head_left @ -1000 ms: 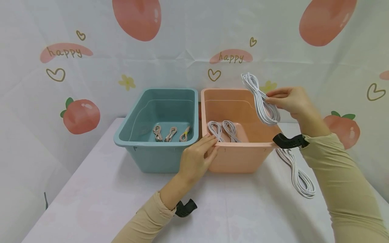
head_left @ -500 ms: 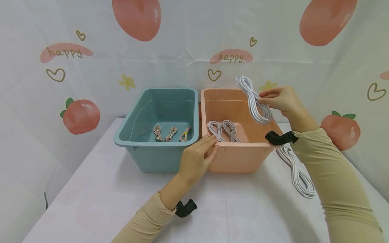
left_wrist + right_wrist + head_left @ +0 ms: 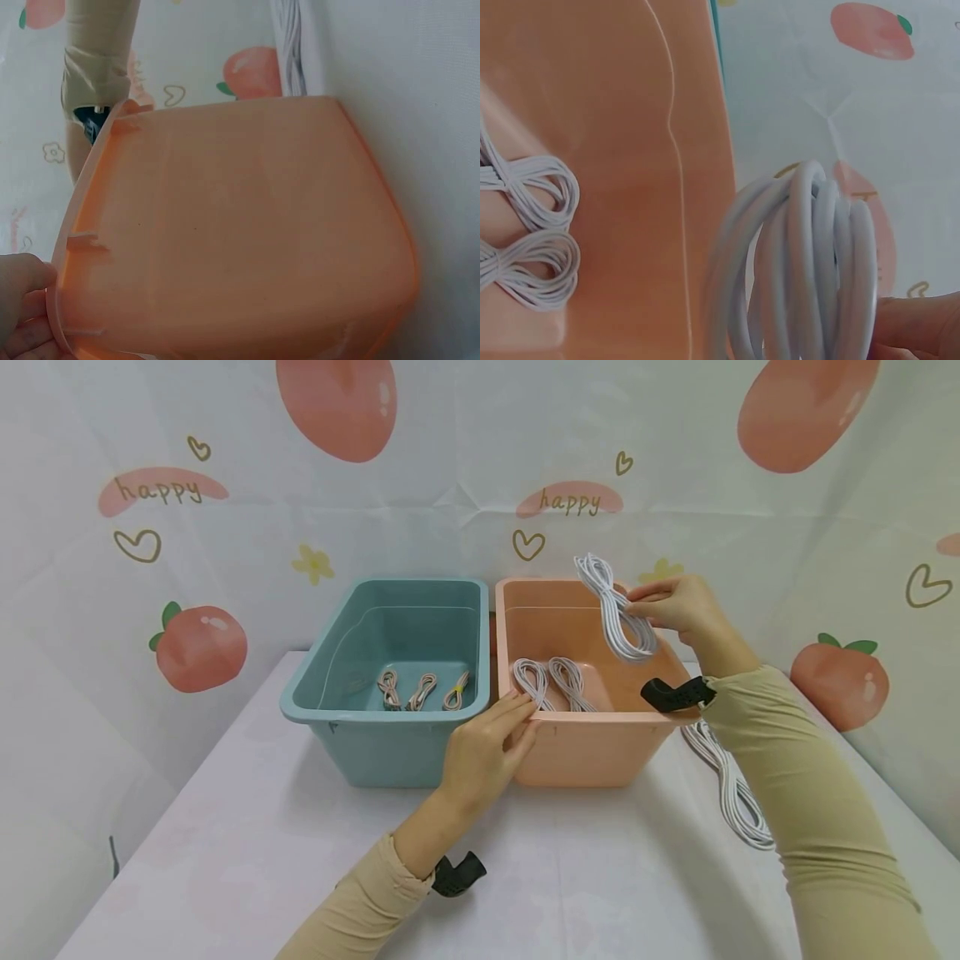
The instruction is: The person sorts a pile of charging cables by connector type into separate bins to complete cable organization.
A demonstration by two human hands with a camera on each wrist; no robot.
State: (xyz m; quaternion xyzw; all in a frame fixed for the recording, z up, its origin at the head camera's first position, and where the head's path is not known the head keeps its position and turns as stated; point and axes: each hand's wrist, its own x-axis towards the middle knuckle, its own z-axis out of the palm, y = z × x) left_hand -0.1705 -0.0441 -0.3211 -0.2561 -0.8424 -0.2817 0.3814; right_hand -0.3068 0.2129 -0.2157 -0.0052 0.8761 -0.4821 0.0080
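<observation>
My right hand (image 3: 678, 606) pinches a coiled white cable (image 3: 618, 618), tied near its upper end, over the orange bin (image 3: 573, 747). In the right wrist view the held coil's thick loops (image 3: 802, 270) fill the lower middle, beside part of the hand (image 3: 922, 322). My left hand (image 3: 487, 752) rests its fingers on the front left rim of that bin; the left wrist view shows the fingers (image 3: 26, 300) at the rim. Inside lie two white cable bundles (image 3: 570, 683), side by side, partly hidden by the front wall.
Against its left side stands a blue-green bin (image 3: 390, 747) with three small pinkish cable bundles (image 3: 422, 691) inside. Another coiled white cable (image 3: 731, 789) lies on the table (image 3: 592, 877) to the right, partly behind the right sleeve. A printed cloth backdrop (image 3: 442, 460) hangs close behind both bins.
My right hand has carried the white cable left and slightly down, further over the orange bin. The left hand and both bins have stayed put.
</observation>
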